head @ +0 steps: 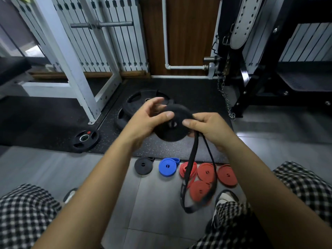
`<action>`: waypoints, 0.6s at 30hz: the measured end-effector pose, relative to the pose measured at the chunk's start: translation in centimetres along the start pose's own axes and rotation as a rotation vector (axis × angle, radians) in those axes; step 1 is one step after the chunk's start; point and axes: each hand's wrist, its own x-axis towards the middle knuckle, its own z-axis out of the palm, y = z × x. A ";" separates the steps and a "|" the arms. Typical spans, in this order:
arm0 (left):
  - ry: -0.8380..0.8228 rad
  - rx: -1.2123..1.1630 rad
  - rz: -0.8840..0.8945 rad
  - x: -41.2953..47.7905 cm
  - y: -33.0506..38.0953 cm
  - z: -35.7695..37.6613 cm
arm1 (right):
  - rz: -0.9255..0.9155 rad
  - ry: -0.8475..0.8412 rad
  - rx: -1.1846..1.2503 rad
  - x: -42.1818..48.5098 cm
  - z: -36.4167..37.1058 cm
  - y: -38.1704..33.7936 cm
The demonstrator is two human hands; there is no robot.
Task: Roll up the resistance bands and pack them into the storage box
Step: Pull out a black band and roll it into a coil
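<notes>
Bare grey floor point(152, 203) lies open between the knees point(27, 212), nearer than the row of rolled bands point(168, 167). The black band point(192, 153) dangles its loose loop across the red rolls point(226, 175), a shoe point(225, 197) just beside. Beyond, weight plates point(136, 105) and a white rack leg point(77, 83) crowd the mat point(107, 130).

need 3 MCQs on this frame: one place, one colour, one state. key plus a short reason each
1. Where does the blue roll lie?
A) on a weight plate
B) on the floor, between the black roll and the red rolls
C) in a box

2. What colour is the band in the hands?
A) red
B) blue
C) black

3. What state is that band in?
A) fully rolled
B) partly rolled
C) flat on the floor

Key:
1 B: black and red rolls flank it.
2 C: the band held by the left hand and right hand is black.
3 B: a loose loop hangs below it.
</notes>
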 end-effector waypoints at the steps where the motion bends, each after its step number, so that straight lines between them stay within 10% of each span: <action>1: -0.083 0.139 0.014 0.2 0.7 -0.2 | -0.006 -0.025 -0.092 0.0 0.0 -0.1; 4: -0.121 0.213 0.030 0.2 1.5 0.3 | -0.043 0.001 -0.148 -0.3 0.3 -0.6; 12: 0.239 -0.705 -0.060 0.0 -0.5 3.6 | -0.168 0.095 0.306 -0.4 1.0 -0.4; 18: 0.355 -0.819 -0.125 -0.1 -1.6 4.8 | -0.213 0.211 -0.116 0.0 0.5 0.1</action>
